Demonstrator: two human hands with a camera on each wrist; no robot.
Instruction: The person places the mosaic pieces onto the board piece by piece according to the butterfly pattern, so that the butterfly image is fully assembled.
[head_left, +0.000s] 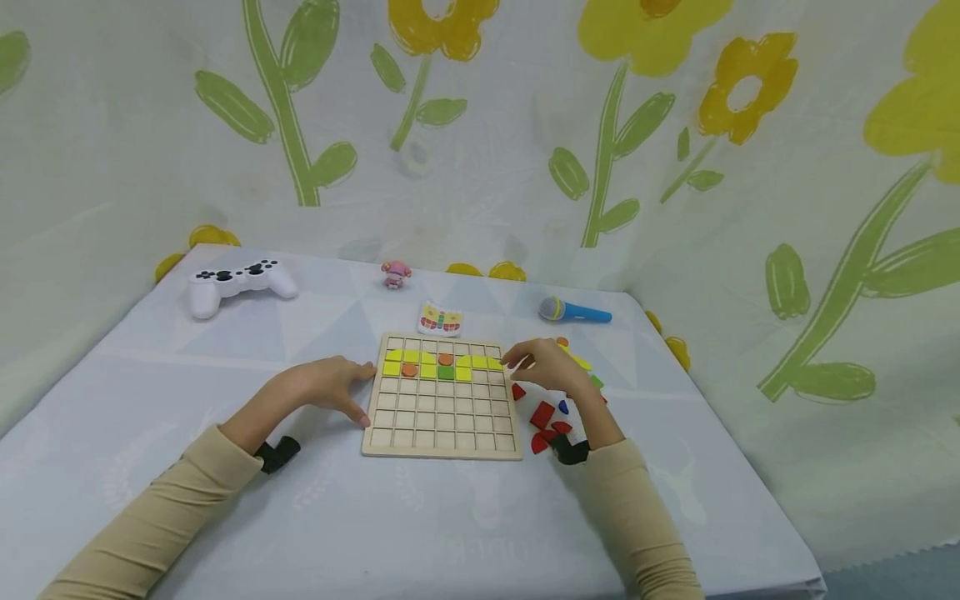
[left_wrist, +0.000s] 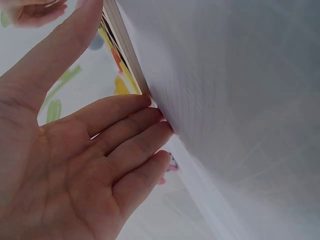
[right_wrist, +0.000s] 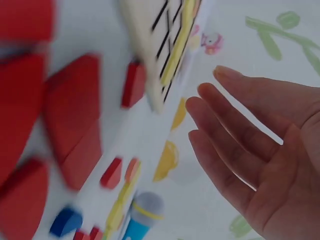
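Note:
A wooden grid board (head_left: 441, 452) lies on the table, its upper rows holding several yellow pieces (head_left: 427, 372), two orange discs (head_left: 409, 369) and a green square (head_left: 446, 372). Along the board's left edge my left hand (head_left: 330, 385) spreads thumb and fingers, and the left wrist view shows fingertips (left_wrist: 146, 101) against that edge. My right hand (head_left: 551, 367) hovers by the upper right edge, near the yellow piece (head_left: 495, 364) at the row's end. Loosely bent fingers (right_wrist: 225, 120) with nothing between them appear in the right wrist view.
Loose red pieces (head_left: 542, 415) and a blue piece (head_left: 563, 407) lie right of the board, partly behind my right arm. A butterfly pattern card (head_left: 440, 320) sits beyond it. Farther back are a white game controller (head_left: 242, 285), a pink figurine (head_left: 395, 274) and a blue microphone (head_left: 577, 312).

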